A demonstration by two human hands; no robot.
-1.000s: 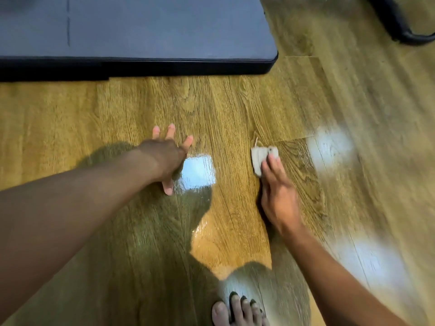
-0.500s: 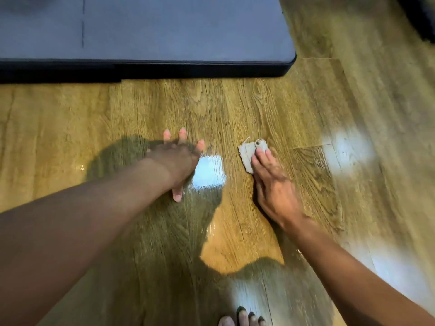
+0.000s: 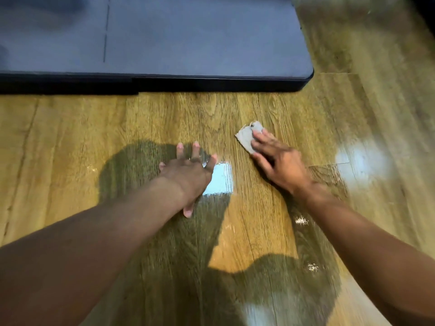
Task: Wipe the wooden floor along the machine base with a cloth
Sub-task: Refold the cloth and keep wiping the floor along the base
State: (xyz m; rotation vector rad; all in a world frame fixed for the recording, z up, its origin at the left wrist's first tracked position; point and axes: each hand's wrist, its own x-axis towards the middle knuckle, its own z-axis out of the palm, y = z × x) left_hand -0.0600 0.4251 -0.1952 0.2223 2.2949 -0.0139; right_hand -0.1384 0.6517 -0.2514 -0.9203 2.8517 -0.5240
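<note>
On the wooden floor [image 3: 237, 107], at 12 o'clock from both hands, the machine base [image 3: 188, 43] lies flat: a dark grey slab with a matte top, a black lower edge and a rounded corner.

- Its front edge runs 9 to 3 o'clock. A strip of bare plank lies between that edge and the cloth.
- The cloth [image 3: 246, 137] is a small, pale grey, folded scrap, soft and frayed at its top corner. It is flat on the floor and sticks out toward 10 o'clock from the right hand [image 3: 280, 162].
- The right hand's fingers are straight and lie over the cloth's near part, pressing rather than pinching. That part is hidden, so its long axis cannot be told.
- The left hand [image 3: 188, 175] is spread wide and flat on the planks, holding nothing. It is well apart from the cloth, at its 8 o'clock, and probably props the body.
- The right hand is the nearer one to the base edge.
- The floor has a glossy, grained, oak-toned finish. A glare patch [image 3: 219, 180] sits just beside the left hand at 3 o'clock.
- Judgement: the coming stroke should carry the cloth toward 12 o'clock, then along the edge.
</note>
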